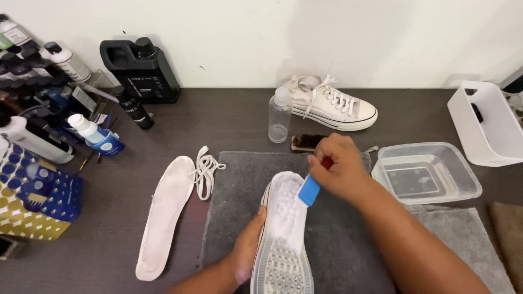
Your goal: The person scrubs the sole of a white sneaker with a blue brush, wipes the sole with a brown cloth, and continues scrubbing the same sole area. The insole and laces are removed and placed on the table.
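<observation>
- Landmark: grey mat [338, 239] on a dark tabletop [218, 120].
- Far-left of the mat, against the wall: black jug [143, 71] with a white label, squarish, handle at the top. Just right of its base, a small black bottle [134, 109] leaning.
- Left of the mat: white bottle with a blue label [98, 136] lying tilted; beyond it a cluster of bottles [32, 60] with white labels. Nearer the left edge, a box with blue and yellow dots [32, 201].
- Behind the mat: 1 clear plastic bottle [279, 117] upright, just beside a white sneaker [332, 103] standing on its sole. A dark brush [308, 142] lies at the mat's far edge.
- Right of the mat: clear plastic tub [427, 171]; further right, a white bin [487, 128].
- Just left of the mat: white insole [166, 218] and a bundle of white laces [206, 171].
- On the mat: 1 white shoe [283, 234], sole up, foam over the toe half.
- Left hand [248, 247]: partly curled round the shoe's left edge, thumb on the sole rim, holding it.
- Right hand [340, 166]: fingers closed on a blue-headed brush [309, 190] with a red handle; the head touches the sole.
</observation>
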